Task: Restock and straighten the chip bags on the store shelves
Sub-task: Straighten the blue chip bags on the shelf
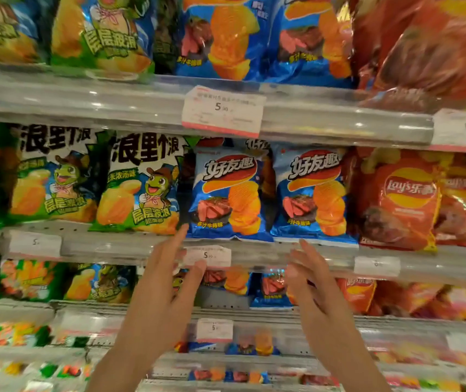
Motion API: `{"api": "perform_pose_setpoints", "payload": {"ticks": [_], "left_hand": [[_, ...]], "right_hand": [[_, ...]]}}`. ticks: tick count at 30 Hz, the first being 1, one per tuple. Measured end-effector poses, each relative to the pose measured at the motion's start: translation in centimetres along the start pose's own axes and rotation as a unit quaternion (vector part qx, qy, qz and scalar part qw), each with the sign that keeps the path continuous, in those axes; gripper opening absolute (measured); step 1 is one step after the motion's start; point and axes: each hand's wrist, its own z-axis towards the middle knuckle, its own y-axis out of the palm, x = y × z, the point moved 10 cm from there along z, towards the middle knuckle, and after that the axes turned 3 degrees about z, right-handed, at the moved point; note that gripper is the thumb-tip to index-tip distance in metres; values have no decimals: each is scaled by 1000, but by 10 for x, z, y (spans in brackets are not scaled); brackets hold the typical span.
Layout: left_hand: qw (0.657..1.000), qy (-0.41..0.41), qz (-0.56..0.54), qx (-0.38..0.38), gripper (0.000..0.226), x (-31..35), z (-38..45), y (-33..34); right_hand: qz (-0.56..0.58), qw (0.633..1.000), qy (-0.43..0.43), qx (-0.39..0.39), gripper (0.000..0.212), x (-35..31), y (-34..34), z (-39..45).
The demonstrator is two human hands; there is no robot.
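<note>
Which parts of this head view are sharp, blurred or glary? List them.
Head view: the blue chip bags mid-shelf are fairly sharp; the lower shelves smear with motion blur; glare streaks the clear shelf rail and the foil of the top bags; both the left hand and right hand look slightly soft; shelf lines bow from wide-angle distortion.

both hands open, empty, below 2 blue chip bags.
</note>
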Motion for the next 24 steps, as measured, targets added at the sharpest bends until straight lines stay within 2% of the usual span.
{"api": "perform_pose_setpoints", "payload": {"ticks": [5,9,15,18,24], "left_hand": [[999,29,29,14,58,24,35,7],[996,49,68,26,60,34,67,10],[998,3,70,6,64,20,118,28],[998,-23,58,-13,65,6,136,37],[998,-52,32,-21,64,4,157,45]], "right_hand": [[-26,999,-36,10,69,-26,-30,27],[-70,995,-64,-2,73,-45,-23,52],[-168,979,-89,-78,73,-62,28,111],[-202,970,-86,-100,80,-62,47,135],[-160,973,-69,-150,83,-72,66,155]]}}
